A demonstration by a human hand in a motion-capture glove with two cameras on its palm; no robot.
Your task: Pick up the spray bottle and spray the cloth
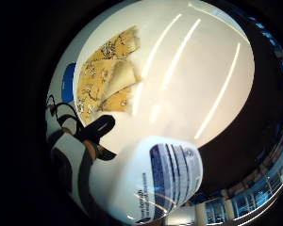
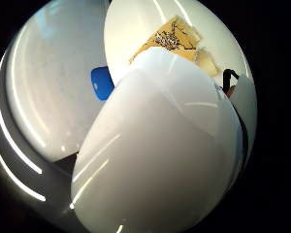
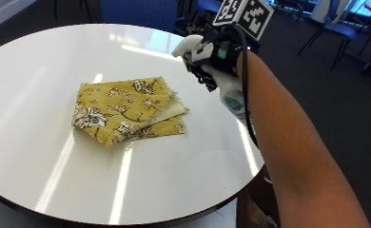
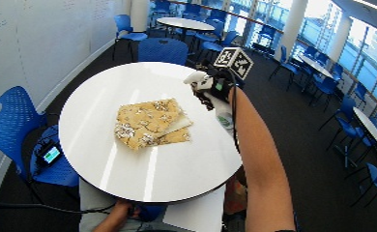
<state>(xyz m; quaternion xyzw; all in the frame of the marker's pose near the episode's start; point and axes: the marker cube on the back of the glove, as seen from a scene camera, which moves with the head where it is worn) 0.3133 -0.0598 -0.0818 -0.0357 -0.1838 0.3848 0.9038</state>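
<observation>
- Outside view: I am holding the spray bottle (image 3: pixel 227 90) in my gloved right hand (image 3: pixel 214 54), my fingers curled round its neck just under the white spray head, so the body is hanging below my hand and tilting back toward my forearm.
- I am keeping the bottle lifted near the table's (image 3: pixel 173 185) far edge, off to the side of the cloth (image 3: pixel 127 111), rather than right above it; I judge that this leaves room for the mist to spread across the fabric.
- The white nozzle is pointing roughly across the table toward the cloth, which is why my wrist is turning the way it is.
- The cloth is lying folded in layers near the middle of the round white table, yellow with a floral print, a paler inner layer peeking out at the side nearest the bottle. Lying flat, it is offering a broad face to the spray.
- In the little finger side palm view the bottle's labelled body (image 1: pixel 155 181) is filling the space close to my palm, with the cloth (image 1: pixel 106 70) beyond on the tabletop.
- I cannot tell whether a finger is resting on the trigger; squeezing it looks like the step in hand.
- A blue chair (image 4: pixel 15 123) is standing beside the table.
</observation>
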